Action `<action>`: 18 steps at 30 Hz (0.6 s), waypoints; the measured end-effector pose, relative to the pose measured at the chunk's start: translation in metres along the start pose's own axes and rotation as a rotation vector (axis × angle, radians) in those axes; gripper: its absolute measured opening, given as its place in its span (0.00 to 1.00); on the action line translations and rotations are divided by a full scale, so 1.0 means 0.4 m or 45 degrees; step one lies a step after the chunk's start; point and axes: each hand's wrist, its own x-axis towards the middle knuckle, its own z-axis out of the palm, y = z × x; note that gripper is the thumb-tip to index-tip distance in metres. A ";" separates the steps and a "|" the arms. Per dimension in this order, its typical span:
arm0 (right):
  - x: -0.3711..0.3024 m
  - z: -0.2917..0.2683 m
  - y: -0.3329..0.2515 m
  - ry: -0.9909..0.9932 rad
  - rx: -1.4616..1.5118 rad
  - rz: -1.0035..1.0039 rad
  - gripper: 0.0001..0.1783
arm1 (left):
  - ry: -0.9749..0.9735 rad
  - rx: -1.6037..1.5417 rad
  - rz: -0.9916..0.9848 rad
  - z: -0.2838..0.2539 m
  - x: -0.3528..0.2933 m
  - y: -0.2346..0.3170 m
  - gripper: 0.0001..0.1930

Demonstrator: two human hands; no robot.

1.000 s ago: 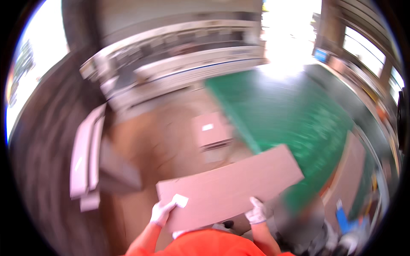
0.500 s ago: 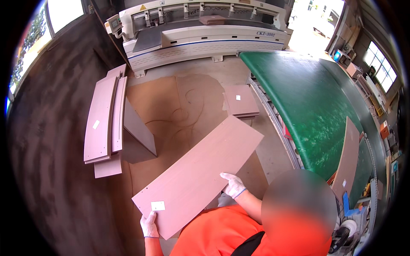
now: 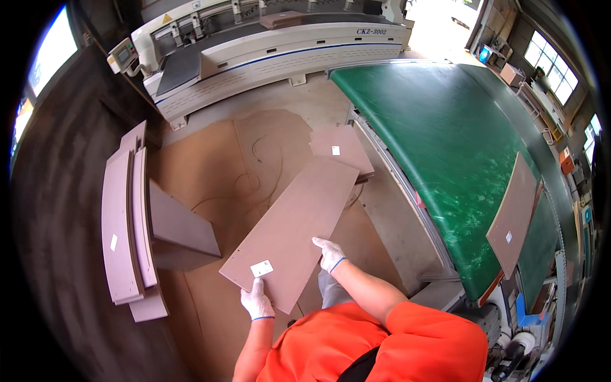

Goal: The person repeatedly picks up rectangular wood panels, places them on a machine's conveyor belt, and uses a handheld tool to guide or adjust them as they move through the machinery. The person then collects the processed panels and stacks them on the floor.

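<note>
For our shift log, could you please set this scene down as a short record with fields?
Left hand: white glove, gripping the board at its near short edge
Right hand: white glove, gripping the board's right long edge
Label: white, on the board by the left thumb
Far end: overlaps a pile of boards in view; contact unclear
Right side: green table
Back: long white machine

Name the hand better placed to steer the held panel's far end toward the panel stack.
Probably the right hand: it grips the held panel by its long right edge, nearer the panel stack. The left hand holds the near short edge, beside the white label.
</note>
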 end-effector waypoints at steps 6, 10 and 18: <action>0.154 -0.062 -0.238 -0.226 -0.053 -0.038 0.25 | -0.089 -0.061 -0.250 0.405 0.114 -0.250 0.20; 0.187 -0.191 -0.280 -0.233 -0.035 -0.026 0.25 | -0.305 0.215 -0.932 0.509 0.145 -0.395 0.17; 0.514 -0.361 -0.406 0.285 -0.489 -0.268 0.43 | -0.712 0.815 -0.986 0.363 0.422 -0.403 0.11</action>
